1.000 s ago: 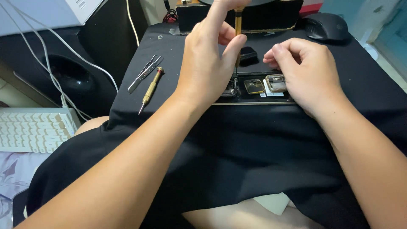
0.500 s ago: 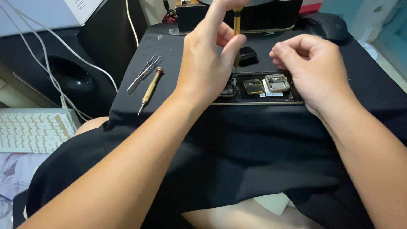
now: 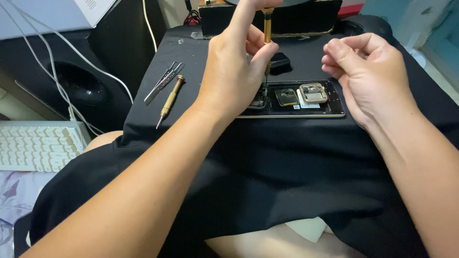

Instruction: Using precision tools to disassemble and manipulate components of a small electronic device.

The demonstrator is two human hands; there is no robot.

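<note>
An opened phone (image 3: pixel 306 101) with its back removed lies on a black cloth (image 3: pixel 267 157), gold shields showing inside. My left hand (image 3: pixel 234 71) holds a gold-handled screwdriver (image 3: pixel 267 28) upright, its tip down at the phone's left end. My right hand (image 3: pixel 368 76) hovers just right of the phone with fingers curled loosely; nothing is visibly held in it. A small black part (image 3: pixel 279 62) lies behind the phone.
A second gold screwdriver (image 3: pixel 169 101) and metal tweezers (image 3: pixel 162 82) lie on the cloth to the left. A white keyboard (image 3: pixel 38 150) sits at the far left, a dark speaker (image 3: pixel 79 86) with white cables behind it. A dark box (image 3: pixel 306 19) stands at the back.
My right hand has lifted off the phone's right end and drawn back to the right, uncovering the gold shields. The left hand keeps the screwdriver in place.
</note>
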